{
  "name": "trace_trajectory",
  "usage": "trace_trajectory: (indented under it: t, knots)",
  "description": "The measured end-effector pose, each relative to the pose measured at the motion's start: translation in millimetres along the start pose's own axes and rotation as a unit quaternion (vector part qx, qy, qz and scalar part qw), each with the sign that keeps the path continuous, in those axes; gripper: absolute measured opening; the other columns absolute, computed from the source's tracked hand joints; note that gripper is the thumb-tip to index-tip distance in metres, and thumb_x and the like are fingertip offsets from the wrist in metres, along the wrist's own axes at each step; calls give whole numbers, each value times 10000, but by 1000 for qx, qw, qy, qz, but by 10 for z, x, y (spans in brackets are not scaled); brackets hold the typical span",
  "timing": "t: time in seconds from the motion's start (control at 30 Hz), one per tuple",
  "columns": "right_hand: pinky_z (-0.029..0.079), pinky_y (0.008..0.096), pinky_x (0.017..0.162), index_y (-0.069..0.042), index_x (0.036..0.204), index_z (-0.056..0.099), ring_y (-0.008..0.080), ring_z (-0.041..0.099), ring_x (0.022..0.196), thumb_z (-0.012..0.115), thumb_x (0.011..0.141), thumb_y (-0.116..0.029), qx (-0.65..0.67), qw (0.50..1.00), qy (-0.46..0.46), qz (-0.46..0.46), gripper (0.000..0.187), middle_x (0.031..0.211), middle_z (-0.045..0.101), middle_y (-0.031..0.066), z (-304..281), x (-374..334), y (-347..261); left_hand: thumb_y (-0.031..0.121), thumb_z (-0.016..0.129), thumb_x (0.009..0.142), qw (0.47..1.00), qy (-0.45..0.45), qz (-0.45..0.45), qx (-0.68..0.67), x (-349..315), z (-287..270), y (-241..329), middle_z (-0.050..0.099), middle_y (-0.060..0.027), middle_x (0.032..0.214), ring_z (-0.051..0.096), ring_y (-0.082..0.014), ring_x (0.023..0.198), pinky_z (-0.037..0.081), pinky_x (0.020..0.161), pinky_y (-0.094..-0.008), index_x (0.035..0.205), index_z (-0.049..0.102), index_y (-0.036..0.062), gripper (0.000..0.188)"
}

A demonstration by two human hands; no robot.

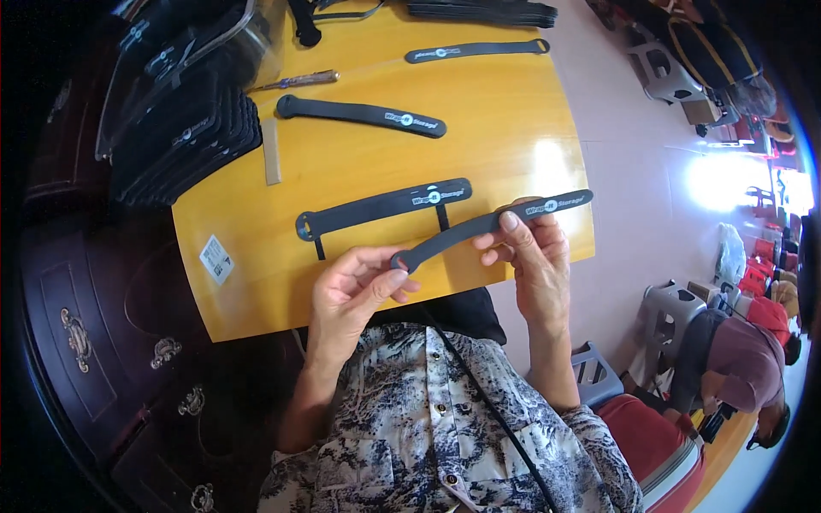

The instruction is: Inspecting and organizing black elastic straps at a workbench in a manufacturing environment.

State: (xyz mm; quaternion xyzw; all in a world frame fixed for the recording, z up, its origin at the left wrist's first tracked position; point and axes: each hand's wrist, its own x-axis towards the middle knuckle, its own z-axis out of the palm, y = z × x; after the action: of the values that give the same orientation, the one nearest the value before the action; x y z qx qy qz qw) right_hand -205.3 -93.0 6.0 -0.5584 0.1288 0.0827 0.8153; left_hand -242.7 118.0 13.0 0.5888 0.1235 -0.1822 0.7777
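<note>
A black strap (462, 232) with white print is stretched between my two hands above the near edge of the yellow table. My left hand (355, 295) pinches its looped end, where a bit of red shows. Thumb and fingers of my right hand (534, 256) grip the strap near its printed, rounded end. Just beyond, another black strap (376, 209) lies on the table, with two thin dark strips sticking out from under it. Farther off lie two more such straps, one at the middle left (359, 114) and one at the far right (475, 51).
A stack of black straps (483, 12) sits at the table's far edge. Flat black pieces (188, 141) are piled at the left, near a screwdriver (299, 80) and a thin brown strip (271, 152). A white label (215, 260) is on the yellow tabletop (248, 299). Other people (740, 363) are at the right.
</note>
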Motion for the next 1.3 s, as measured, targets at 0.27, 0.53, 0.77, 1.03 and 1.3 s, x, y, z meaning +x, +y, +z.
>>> trace_trajectory:
  t: [0.27,0.53,0.77,1.03,1.3]
  knots:
    - [515,229,574,-14,990,570,136,643,688,623,903,-118,-13,996,32,86,146,860,658,98,-19,23,168,51,616,894,989,137,49,24,-183,-377,-99,630,-60,831,633,-128,704,506,636,-238,967,593,-28,111]
    - [497,224,547,-33,951,567,108,615,658,603,921,-137,-67,994,33,83,114,829,647,70,-6,24,107,47,581,905,976,197,43,88,-164,-576,-86,634,-50,811,597,-109,701,470,665,-232,1060,610,-37,178]
    - [478,200,619,3,954,616,71,589,660,593,930,-141,-206,975,4,83,148,813,669,48,19,35,85,10,558,912,971,216,37,92,-202,-636,-17,603,-48,931,600,-111,788,473,717,-230,1135,614,-31,233]
    - [456,192,576,-22,873,632,62,566,605,681,859,-98,-228,971,40,59,91,711,635,11,90,49,38,-29,627,864,945,278,71,154,-93,-649,-28,624,-26,857,577,-58,723,467,648,-184,1053,598,-25,191]
    - [432,189,547,-24,849,616,63,535,571,691,853,-102,-242,967,46,61,107,681,607,3,152,85,78,-39,645,846,928,304,105,190,-43,-726,-146,649,-30,856,572,-35,734,466,650,-181,1010,589,-19,175]
